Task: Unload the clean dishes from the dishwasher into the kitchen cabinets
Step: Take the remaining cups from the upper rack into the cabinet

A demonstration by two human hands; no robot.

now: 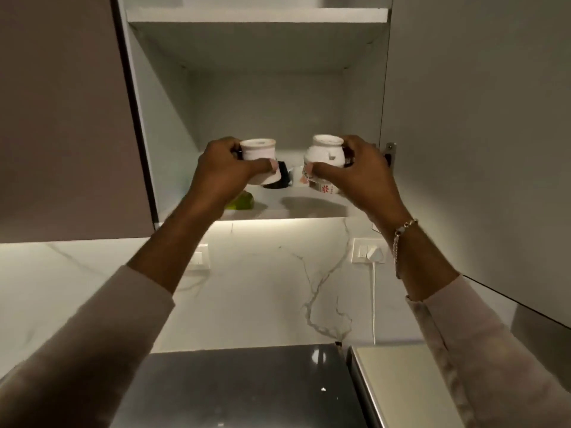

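Above the cabinet shelf [309, 209], my left hand [222, 173] grips a white ceramic cup [258, 150], my right hand [363, 171] a rounder white ceramic mug [327, 153]; light, slick, breakable, I judge, so hold round the body.

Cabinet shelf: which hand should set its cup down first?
Right, probably. The right hand grips the right cup close to bare shelf; below the left hand and left cup sit a black mug and a green item.
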